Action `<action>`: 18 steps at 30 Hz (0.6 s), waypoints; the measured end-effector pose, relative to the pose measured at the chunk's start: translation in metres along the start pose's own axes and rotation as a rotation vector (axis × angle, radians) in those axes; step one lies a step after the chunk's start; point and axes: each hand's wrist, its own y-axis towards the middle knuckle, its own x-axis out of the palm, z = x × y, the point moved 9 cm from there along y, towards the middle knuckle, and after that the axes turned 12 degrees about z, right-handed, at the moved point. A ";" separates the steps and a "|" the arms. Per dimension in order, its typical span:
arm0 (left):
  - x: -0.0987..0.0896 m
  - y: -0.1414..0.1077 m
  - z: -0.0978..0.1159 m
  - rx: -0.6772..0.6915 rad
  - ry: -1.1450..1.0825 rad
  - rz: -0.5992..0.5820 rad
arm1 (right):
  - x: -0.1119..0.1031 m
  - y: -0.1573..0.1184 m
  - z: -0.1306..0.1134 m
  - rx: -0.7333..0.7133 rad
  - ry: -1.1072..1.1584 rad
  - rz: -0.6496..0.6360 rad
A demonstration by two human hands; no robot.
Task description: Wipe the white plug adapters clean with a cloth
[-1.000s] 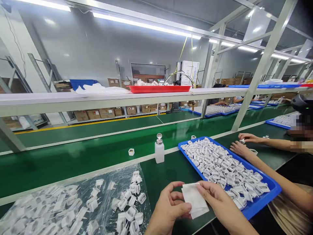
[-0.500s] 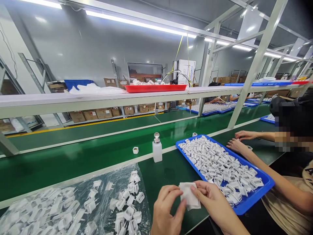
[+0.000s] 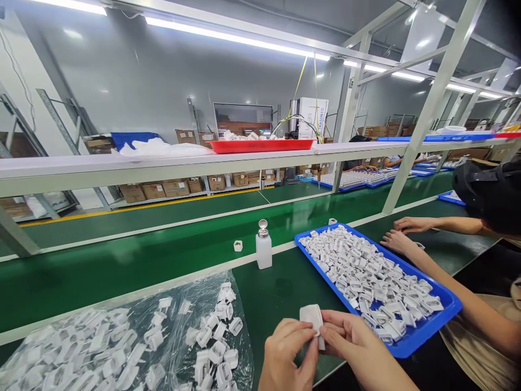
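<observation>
Head view: the person's left hand [image 3: 290,350] and right hand [image 3: 355,342] meet over the near part of the green bench [image 3: 280,296], both pinched on a folded white cloth [image 3: 311,316]. The left thumb and fingertips press together at its lower left side, while the right thumb bears on its right side, with the right fingers curled behind. The cloth stands up between them, its upper part showing above the fingertips.

To the right of the hands lies a blue tray [image 3: 442,332] heaped with small white housings [image 3: 366,266]. To the left, a clear plastic sheet [image 3: 179,309] spreads over the bench with more white pieces [image 3: 215,353]; whether all of these rest on it or some lie under it is hard to tell. Beyond the hands stands a white bottle [image 3: 264,251] with a metal top, upright at the bench's far edge.

On the green belt [image 3: 171,244] past it sits a single white housing [image 3: 238,246]. At the right, a co-worker's two hands [image 3: 401,244] are close together beside the tray. Higher up, a long shelf [image 3: 163,168] crosses the view, bearing a red tray [image 3: 262,146] of white parts.
</observation>
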 end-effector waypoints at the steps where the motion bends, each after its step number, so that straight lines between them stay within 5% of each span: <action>1: -0.002 0.000 -0.005 -0.056 0.018 0.009 | 0.000 0.000 0.001 -0.003 -0.011 -0.006; 12: -0.014 0.005 -0.060 -0.576 -0.336 0.027 | -0.034 0.003 0.006 0.014 -0.251 0.132; 18: -0.014 0.000 -0.058 -0.726 -0.483 0.006 | -0.043 0.005 0.005 0.028 -0.343 0.077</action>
